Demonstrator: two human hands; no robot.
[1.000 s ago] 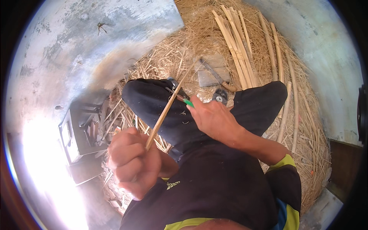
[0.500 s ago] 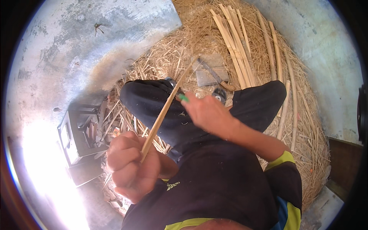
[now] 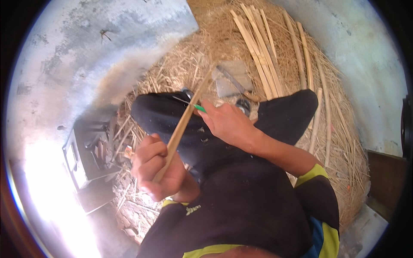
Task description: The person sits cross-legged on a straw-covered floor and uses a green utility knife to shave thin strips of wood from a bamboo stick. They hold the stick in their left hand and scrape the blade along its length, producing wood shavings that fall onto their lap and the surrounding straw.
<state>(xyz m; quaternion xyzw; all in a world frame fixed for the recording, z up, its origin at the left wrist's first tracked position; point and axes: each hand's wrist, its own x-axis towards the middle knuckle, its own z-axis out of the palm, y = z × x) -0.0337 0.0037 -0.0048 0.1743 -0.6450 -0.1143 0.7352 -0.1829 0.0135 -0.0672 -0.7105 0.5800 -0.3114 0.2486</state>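
Observation:
My left hand (image 3: 155, 167) is closed around the near end of a long, pale bamboo strip (image 3: 184, 121), which slants up and away over my dark-trousered lap. In my closed right hand (image 3: 232, 128) is a small knife with a green handle (image 3: 199, 108). Its thin blade points left and lies across the strip around mid-length; whether the edge is biting in, I cannot tell. Beyond the strip, a larger wooden-handled blade (image 3: 232, 78) rests on a flat grey stone (image 3: 223, 88) on the floor.
Split bamboo strips (image 3: 259, 53) lie in a bundle at the far right, beside long round poles (image 3: 295, 49). Shavings and straw (image 3: 172, 77) cover the floor. A metal box-like frame (image 3: 88, 157) stands at left. Pale, worn walls (image 3: 142, 38) curve around me.
My left hand has turned and risen slightly with the strip. The knife, blurred earlier, now shows its blade across the strip. The whole view has shifted a little.

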